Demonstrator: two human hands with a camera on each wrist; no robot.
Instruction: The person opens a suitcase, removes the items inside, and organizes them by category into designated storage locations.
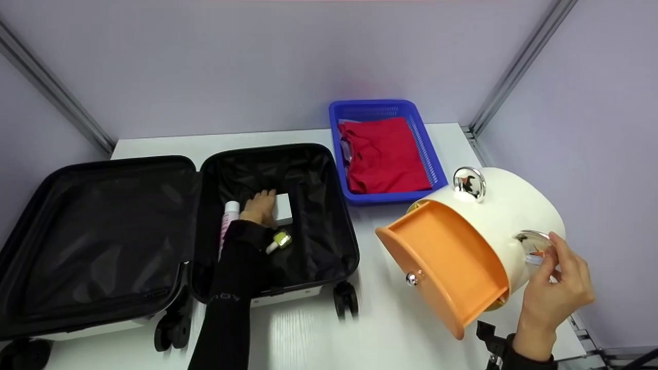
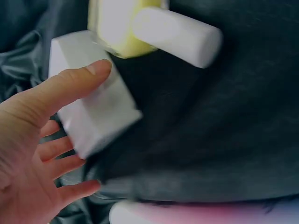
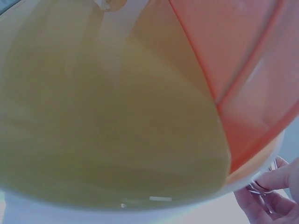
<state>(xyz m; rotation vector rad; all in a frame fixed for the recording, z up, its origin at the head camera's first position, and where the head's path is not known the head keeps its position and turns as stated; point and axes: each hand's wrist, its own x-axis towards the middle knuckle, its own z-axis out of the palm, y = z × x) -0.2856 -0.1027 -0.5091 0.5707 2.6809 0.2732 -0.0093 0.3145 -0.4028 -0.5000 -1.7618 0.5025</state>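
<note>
My left hand reaches into the right half of an open black suitcase, beside a small white box. Seen from the left wrist, its fingers are spread and the thumb overlaps the white box. Close by lie a yellow bottle with a white cap and a white-and-pink spray can. On the right, my right hand pinches a shiny chrome handle on the side of a rounded white cabinet. Its orange drawer is pulled out, the inside bare.
Behind the suitcase and cabinet, a blue basket holds folded red cloth. The suitcase's other half lies open at left. Black wheels stick out toward the front of the white table. A second chrome handle tops the cabinet.
</note>
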